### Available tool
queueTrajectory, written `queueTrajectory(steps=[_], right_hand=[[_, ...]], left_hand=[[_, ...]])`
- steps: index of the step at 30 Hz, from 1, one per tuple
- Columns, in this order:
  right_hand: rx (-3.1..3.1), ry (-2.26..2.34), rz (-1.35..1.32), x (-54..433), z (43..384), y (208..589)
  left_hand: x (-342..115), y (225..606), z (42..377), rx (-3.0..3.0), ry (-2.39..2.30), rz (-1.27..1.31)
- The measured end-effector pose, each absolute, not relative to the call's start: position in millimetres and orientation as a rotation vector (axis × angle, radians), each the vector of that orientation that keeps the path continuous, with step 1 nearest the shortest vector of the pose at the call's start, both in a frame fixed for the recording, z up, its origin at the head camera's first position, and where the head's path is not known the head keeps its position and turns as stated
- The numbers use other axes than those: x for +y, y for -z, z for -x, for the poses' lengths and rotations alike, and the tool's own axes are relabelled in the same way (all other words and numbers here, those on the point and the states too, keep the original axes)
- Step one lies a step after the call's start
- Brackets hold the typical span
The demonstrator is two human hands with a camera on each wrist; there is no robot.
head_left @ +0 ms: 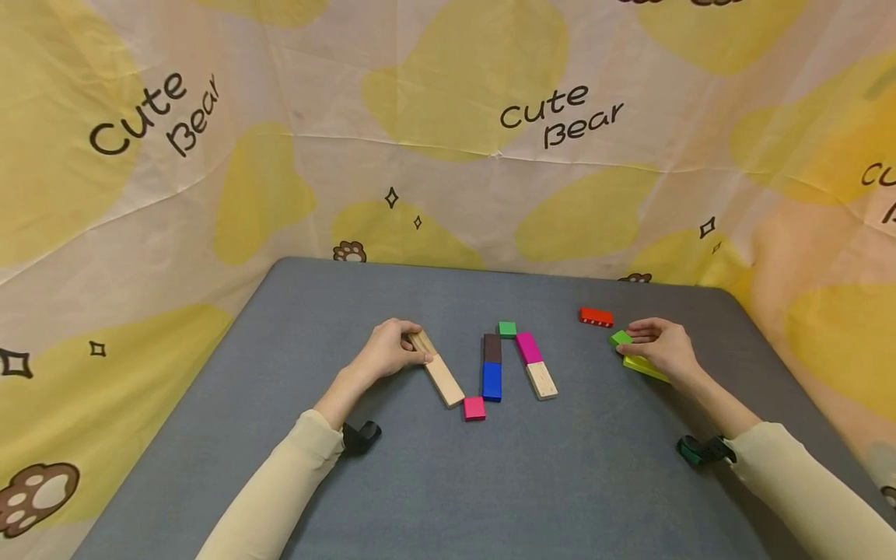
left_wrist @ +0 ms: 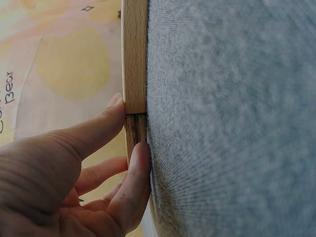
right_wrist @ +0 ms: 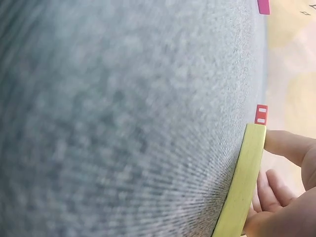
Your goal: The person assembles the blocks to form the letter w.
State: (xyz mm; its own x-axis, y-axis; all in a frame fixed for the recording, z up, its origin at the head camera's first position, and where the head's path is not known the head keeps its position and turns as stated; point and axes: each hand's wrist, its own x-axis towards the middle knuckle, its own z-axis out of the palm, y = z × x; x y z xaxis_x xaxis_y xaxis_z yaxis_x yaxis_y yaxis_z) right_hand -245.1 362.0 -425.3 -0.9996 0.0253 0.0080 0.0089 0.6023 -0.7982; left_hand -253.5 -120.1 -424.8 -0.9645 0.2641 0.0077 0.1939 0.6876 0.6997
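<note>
My left hand [head_left: 392,348] holds a plain wooden block [head_left: 421,340] between thumb and fingers. Its end meets a second wooden block [head_left: 445,381]; both lie in one slanted line. In the left wrist view, the thumb of the left hand [left_wrist: 94,173] reaches the seam between them. On the right side, my right hand [head_left: 663,348] pinches a bright green block [head_left: 619,337] beside a yellow-green block [head_left: 645,368]. From the right wrist view, the yellow-green block [right_wrist: 242,177] stands in front of the right hand [right_wrist: 286,197] and hides the green one.
A pink-red block [head_left: 474,409] touches the slanted wooden line's near end. Rightward lie a blue block [head_left: 492,383], brown block [head_left: 493,348], green block [head_left: 507,330], magenta block [head_left: 529,348] and pale wooden block [head_left: 542,381]. A red block [head_left: 596,316] lies behind the green one on the grey table [head_left: 560,482].
</note>
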Motion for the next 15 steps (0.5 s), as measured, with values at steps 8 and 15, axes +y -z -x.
queueTrajectory(steps=[8,15], right_hand=[[-2.785,-1.410,-0.006,361.6,244.1,425.8],[-2.766,-1.418,-0.054,361.7,243.6,425.8]], left_hand=[[-119.9,424.5,252.8,2.789,-1.140,-0.373],[-120.1,423.1,252.5,2.791,-1.143,-0.370]])
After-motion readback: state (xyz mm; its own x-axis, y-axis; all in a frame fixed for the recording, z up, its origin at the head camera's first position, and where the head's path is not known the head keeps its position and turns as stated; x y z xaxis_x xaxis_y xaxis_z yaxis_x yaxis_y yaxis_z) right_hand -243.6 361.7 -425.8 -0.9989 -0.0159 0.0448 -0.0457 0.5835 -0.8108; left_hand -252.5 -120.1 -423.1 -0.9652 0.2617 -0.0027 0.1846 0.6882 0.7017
